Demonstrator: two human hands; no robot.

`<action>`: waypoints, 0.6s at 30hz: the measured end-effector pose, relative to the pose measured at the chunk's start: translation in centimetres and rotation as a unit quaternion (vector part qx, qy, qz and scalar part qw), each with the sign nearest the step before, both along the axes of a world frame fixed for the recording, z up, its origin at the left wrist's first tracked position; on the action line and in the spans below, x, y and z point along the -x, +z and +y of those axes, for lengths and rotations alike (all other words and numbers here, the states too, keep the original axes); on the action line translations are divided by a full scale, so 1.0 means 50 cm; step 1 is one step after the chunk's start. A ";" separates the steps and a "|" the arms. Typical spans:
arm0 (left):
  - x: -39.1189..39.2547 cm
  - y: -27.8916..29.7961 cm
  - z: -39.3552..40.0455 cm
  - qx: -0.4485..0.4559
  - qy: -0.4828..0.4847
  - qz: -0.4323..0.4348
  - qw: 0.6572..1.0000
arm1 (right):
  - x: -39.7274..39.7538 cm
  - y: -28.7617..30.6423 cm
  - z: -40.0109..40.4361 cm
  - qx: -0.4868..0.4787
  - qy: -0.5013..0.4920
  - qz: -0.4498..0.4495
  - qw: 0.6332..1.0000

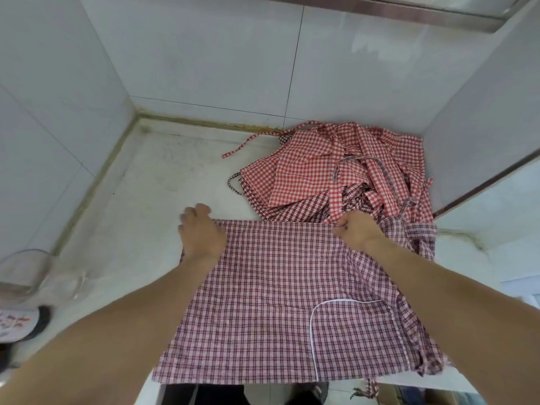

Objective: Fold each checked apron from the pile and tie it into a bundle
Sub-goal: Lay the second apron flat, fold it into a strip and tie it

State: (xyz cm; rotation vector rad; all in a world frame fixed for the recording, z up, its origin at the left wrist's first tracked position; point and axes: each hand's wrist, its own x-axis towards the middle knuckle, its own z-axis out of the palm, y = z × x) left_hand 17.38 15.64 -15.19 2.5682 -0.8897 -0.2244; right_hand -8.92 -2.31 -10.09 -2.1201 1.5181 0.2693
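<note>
Both hands grip the dark-checked apron (263, 287) at its far edge: left hand (201, 232), fingers blurred; right hand (358, 229) pinching; the red-checked pile (336, 168) just beyond.

both hands, left hand (201, 232) and right hand (358, 229), grip the dark-checked apron (263, 302) at its far edge.

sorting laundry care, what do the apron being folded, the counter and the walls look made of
Spread apron: thin woven cloth, likely cotton, matte; it wrinkles and drapes over the edge.
Counter: pale stone or composite, stained, slightly glossy.
Walls: large glazed white tiles, with visible grout lines and reflections.
</note>
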 end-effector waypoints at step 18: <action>0.222 -0.039 -0.012 -0.353 -0.192 0.123 0.908 | 0.143 -0.032 0.036 0.203 0.109 0.064 0.971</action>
